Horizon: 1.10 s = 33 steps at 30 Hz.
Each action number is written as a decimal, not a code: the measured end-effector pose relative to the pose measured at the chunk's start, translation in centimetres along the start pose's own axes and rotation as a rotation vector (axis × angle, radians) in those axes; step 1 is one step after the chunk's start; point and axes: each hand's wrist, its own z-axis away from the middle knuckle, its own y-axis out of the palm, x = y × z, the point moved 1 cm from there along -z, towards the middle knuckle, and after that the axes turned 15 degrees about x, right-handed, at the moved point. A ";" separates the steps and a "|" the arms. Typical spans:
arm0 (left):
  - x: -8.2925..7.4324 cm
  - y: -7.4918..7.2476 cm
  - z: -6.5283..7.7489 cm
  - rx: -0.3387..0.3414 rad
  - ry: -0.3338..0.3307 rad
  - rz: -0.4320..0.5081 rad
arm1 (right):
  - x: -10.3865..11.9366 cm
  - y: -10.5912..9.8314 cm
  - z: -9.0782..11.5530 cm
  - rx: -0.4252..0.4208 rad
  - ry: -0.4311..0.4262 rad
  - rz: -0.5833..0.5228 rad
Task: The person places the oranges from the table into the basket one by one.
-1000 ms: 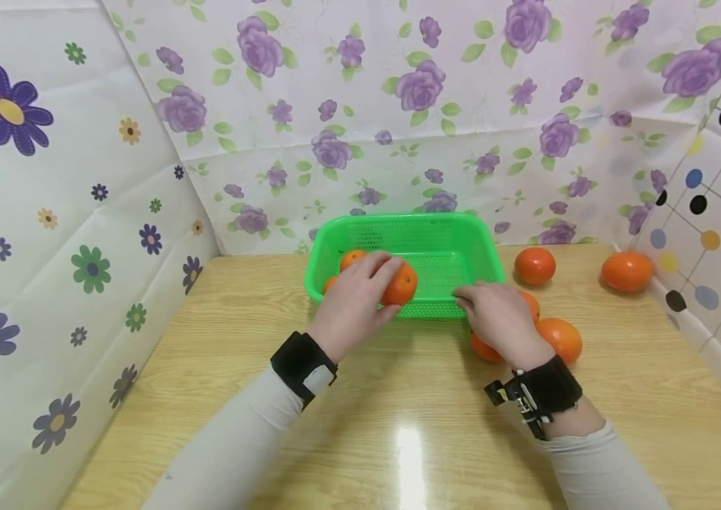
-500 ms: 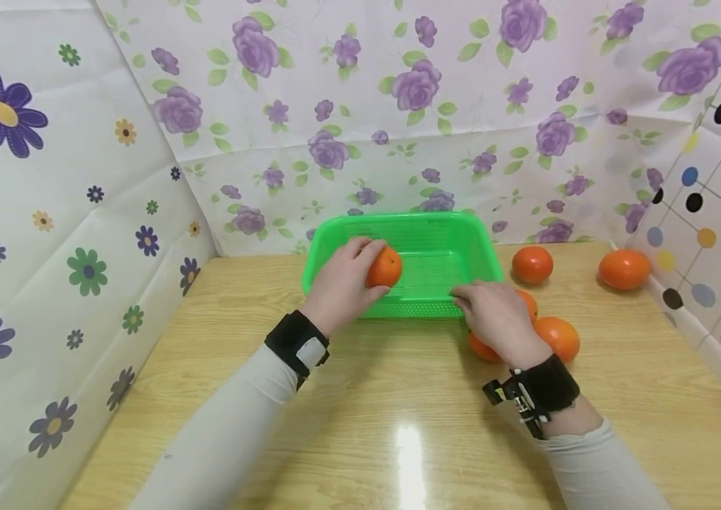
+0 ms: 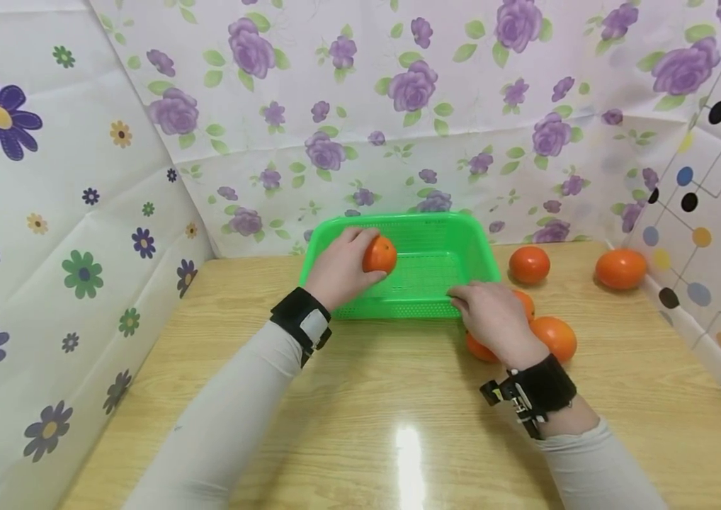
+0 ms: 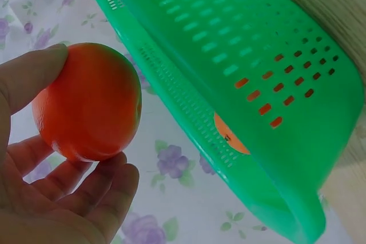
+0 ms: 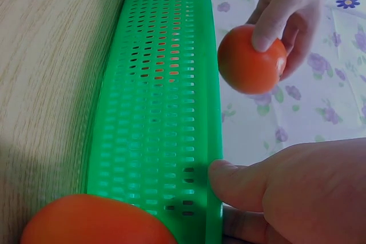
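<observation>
Over the left part of the green plastic basket (image 3: 430, 273), my left hand (image 3: 341, 268) grips an orange (image 3: 379, 255) between thumb and fingers. The left wrist view shows this smooth orange (image 4: 91, 104) above the rim, outside the wall's outline. Another orange (image 4: 229, 134) lies inside the basket, glimpsed past the rim; in the head view my left hand hides that corner. My right hand (image 3: 494, 315) pinches the near rim toward its right end, with the thumb (image 5: 237, 184) on the outer side of the wall.
Beside and under my right hand are several round orange fruits, one orange (image 3: 554, 338) nearest the front. Farther back stand a redder round fruit (image 3: 529, 264) and an oval one (image 3: 620, 269) near the dotted right wall. A flowered sheet (image 3: 360, 106) hangs behind the basket.
My left hand has carried the orange left and slightly away from me over the basket. The right hand keeps its hold on the rim.
</observation>
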 end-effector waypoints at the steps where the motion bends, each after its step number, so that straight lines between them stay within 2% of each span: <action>1: 0.0 -0.1 -0.3 0.011 -0.007 0.004 | 0.0 0.0 0.0 0.000 0.000 0.001; 12: 0.1 -0.3 -3.2 0.139 -0.077 -0.018 | -0.3 0.1 -0.1 -0.007 0.005 0.004; 23: 1.4 0.7 -5.7 0.324 -0.118 -0.044 | -0.2 0.1 0.0 -0.014 -0.003 0.006; 27: 1.7 1.2 -6.7 0.392 -0.108 -0.048 | -0.2 0.0 0.0 -0.013 -0.003 0.009; 33: 2.4 2.3 -8.3 0.467 -0.079 -0.130 | -0.3 0.1 0.0 -0.010 0.003 0.008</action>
